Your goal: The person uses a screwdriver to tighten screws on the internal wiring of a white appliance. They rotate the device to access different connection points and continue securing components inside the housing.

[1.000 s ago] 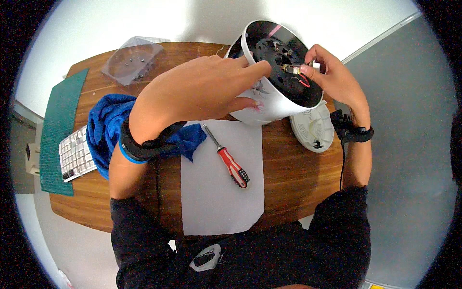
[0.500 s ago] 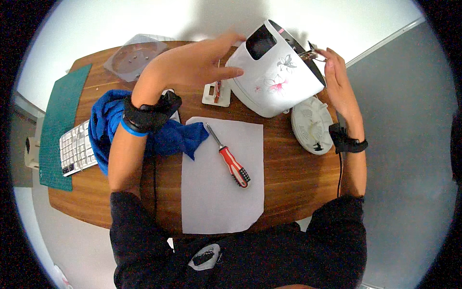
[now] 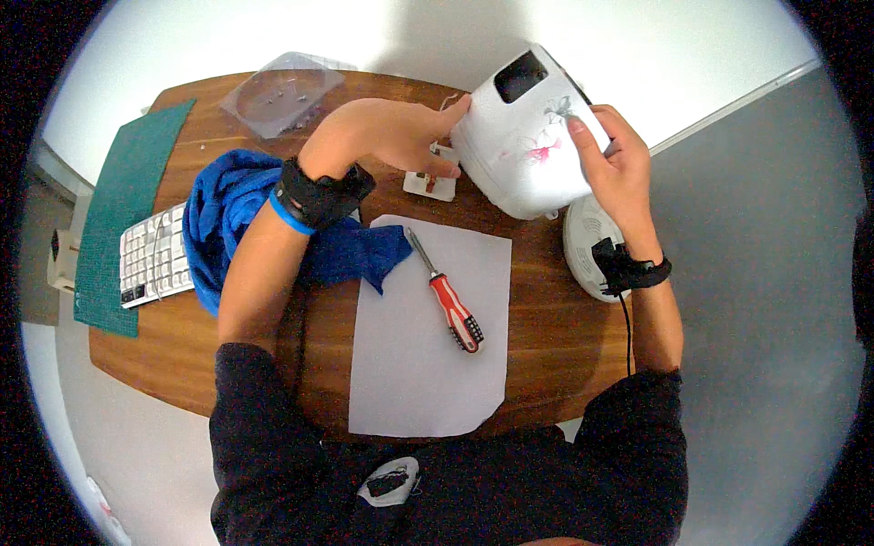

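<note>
On a round wooden table (image 3: 546,337), a white appliance housing (image 3: 528,136) is held tilted above the far edge. It is gripped between the left hand (image 3: 387,136) and the right hand (image 3: 614,168), fingers closed on opposite sides. A red screwdriver (image 3: 446,293) lies nearer the body on white paper (image 3: 428,364).

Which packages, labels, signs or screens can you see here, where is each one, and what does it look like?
Dark panel: on the upper face of the white appliance held between left hand and right hand; rounded rectangle, black.
Flower decal: on the appliance's side; pink and grey.
Clear plastic package: table's far left; transparent, round recess.
</note>
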A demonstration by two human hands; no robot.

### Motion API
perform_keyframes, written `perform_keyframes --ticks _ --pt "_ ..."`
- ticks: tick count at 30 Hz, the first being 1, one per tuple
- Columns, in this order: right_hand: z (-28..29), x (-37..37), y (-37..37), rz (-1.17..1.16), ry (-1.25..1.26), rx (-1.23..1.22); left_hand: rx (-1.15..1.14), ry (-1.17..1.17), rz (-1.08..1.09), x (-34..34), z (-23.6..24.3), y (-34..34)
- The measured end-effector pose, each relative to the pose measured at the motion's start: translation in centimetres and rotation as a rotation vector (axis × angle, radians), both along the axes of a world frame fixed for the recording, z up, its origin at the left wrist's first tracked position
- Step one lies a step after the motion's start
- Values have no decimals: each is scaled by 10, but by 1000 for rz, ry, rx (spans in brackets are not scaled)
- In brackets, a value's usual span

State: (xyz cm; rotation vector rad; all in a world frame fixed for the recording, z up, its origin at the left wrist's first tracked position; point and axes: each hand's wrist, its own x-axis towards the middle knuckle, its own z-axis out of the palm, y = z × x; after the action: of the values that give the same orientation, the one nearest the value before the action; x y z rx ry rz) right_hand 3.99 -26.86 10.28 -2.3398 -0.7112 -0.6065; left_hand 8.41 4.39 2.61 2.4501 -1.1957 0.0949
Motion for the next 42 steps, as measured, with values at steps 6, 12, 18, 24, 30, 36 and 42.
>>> perform_keyframes --ticks 6,12,18,24,30,36,42 --pt "-5 19 -26 -179 192 534 383 249 123 6 13 -1" --pt "-30 23 -8 -68 409 936 194 149 83 23 -16 19" --pt "-42 26 0 67 609 1053 343 4 386 8 4 33" --pt "-48 36 -10 111 652 982 152 -59 327 12 2 39" --pt "-49 65 -39 5 501 636 -80 -30 289 32 -10 32" --pt "-30 67 -46 -137 242 78 -199 -184 122 18 8 21" --pt "-38 91 -61 -159 202 -57 -262 -485 187 -39 56 -22"
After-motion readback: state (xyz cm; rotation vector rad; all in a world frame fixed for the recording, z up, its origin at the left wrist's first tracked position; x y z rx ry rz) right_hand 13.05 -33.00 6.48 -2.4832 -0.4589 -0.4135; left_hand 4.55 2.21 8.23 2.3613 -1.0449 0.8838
